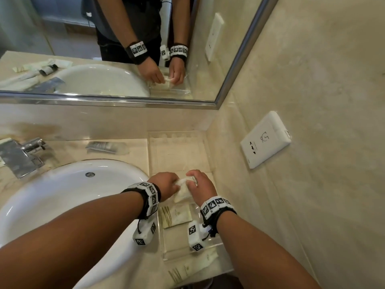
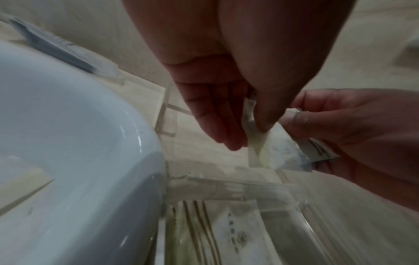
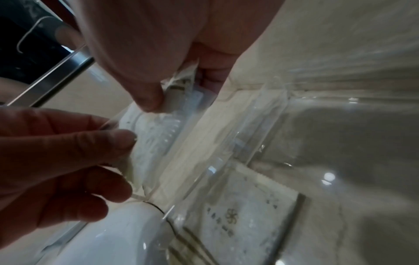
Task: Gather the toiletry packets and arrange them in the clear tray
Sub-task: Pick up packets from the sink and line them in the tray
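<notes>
A white toiletry packet (image 1: 183, 191) hangs above the clear tray (image 1: 153, 155), pinched at opposite ends: the left hand (image 1: 166, 184) has thumb and fingers closed on one edge, and the right hand (image 1: 201, 187) forms a closed grip on the other. Just below the grip, a second packet (image 1: 177, 215) with brown stripes lies flat inside the tray. Farther out, a third packet (image 1: 193, 265) rests on the desk (image 1: 133, 147) beside the white sink (image 1: 62, 190).

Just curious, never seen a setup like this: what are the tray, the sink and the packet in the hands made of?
The tray looks like clear hard plastic, perhaps acrylic: the counter shows through its walls. The sink seems glazed white ceramic, glossy with highlights. The packet, pinched by the left hand and right hand, looks like thin whitish wrapping, crumpling; paper or film, unclear.
</notes>
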Demonstrator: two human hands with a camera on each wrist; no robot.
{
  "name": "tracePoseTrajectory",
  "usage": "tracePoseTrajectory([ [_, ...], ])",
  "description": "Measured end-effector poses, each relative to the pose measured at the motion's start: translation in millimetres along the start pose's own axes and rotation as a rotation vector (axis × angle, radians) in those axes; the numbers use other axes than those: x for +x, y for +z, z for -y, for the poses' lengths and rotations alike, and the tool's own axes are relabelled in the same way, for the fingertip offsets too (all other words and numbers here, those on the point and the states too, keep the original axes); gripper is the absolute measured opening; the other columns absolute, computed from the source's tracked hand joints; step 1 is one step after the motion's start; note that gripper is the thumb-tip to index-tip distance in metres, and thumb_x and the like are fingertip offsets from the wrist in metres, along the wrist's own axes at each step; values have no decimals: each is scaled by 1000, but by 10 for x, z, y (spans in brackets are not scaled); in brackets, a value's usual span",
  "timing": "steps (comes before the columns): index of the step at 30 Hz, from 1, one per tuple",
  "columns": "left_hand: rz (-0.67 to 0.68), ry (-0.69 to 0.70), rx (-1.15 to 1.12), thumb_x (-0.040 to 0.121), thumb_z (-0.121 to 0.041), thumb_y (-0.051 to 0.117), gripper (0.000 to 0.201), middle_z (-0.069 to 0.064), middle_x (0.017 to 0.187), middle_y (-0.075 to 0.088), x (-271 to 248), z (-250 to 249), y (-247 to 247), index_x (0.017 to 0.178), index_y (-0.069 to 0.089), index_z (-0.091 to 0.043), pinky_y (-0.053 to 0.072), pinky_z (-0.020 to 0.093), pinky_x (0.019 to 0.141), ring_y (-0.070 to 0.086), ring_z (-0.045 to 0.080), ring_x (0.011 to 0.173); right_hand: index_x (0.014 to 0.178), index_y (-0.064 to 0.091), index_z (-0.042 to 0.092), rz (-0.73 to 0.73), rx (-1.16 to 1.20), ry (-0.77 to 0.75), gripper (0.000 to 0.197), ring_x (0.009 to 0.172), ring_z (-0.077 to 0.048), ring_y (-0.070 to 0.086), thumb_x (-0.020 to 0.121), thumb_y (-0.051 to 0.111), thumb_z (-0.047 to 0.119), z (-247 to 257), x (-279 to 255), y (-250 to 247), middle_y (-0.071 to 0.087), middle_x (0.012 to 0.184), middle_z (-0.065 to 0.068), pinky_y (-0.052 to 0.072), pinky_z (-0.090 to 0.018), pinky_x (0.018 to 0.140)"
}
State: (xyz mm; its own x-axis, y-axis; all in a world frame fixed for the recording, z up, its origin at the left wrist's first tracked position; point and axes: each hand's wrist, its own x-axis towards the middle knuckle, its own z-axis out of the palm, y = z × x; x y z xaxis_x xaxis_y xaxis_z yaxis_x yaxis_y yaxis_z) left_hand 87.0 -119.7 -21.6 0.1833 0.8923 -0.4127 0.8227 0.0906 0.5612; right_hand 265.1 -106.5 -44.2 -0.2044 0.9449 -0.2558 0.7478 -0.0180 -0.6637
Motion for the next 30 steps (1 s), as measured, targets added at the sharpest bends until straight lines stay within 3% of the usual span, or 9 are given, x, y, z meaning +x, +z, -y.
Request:
tracePoseTrajectory([
  [3, 56, -1, 31, 93, -37, 54, 22, -1, 97, 71, -19, -59, 109, 103, 68, -23, 52, 32, 82, 67, 20, 92, 119, 61, 24, 26, -5, 59, 23, 103, -14, 56, 98, 52, 20, -164, -120, -63, 59, 119, 2, 46, -29, 93],
  [8, 210, 38, 217, 94, -38, 50, 37, -3, 125, 63, -99, -119, 356, 127, 59, -25, 47, 34, 97, 58, 20, 116, 116, 60, 23, 34, -78, 204, 21, 109, -20, 57, 100, 49, 17, -543, -300, -176, 58, 123, -3, 44, -28, 93],
  [15, 425, 153, 435, 90, -40, 54, 38, -3, 126, 59, -234, -170, 574, 127, 58, -33, 49, 35, 94, 59, 21, 114, 121, 57, 24, 36, -200, 269, 21, 101, -23, 61, 103, 46, 19, -739, -328, -52, 56, 124, -5, 49, -31, 89],
  [19, 444, 176, 515, 89, -45, 55, 43, 1, 129, 52, -269, -140, 678, 131, 55, -35, 46, 38, 94, 52, 25, 120, 124, 51, 28, 31, -255, 296, 24, 96, -25, 61, 101, 47, 23, -755, -295, 108, 58, 119, -5, 51, -33, 85],
  [25, 434, 188, 545, 88, -41, 56, 47, 4, 130, 48, -272, -97, 710, 135, 51, -32, 46, 41, 96, 47, 29, 122, 123, 49, 26, -66, -456, 308, 34, 108, -28, 59, 95, 59, 43, -785, -313, 232, 59, 117, -4, 48, -37, 86],
  [27, 429, 190, 540, 88, -41, 56, 47, 4, 130, 48, -274, -94, 710, 134, 52, -32, 46, 42, 96, 47, 28, 122, 121, 51, 24, -104, -456, 308, 33, 110, -27, 55, 95, 60, 41, -795, -342, 276, 52, 121, -5, 48, -37, 87],
  [30, 415, 191, 539, 88, -42, 55, 48, 4, 131, 48, -271, -83, 712, 135, 51, -32, 45, 41, 96, 47, 28, 122, 118, 50, 20, -101, -416, 336, 25, 106, -30, 59, 97, 56, 33, -795, -318, 292, 55, 119, -8, 51, -38, 85],
])
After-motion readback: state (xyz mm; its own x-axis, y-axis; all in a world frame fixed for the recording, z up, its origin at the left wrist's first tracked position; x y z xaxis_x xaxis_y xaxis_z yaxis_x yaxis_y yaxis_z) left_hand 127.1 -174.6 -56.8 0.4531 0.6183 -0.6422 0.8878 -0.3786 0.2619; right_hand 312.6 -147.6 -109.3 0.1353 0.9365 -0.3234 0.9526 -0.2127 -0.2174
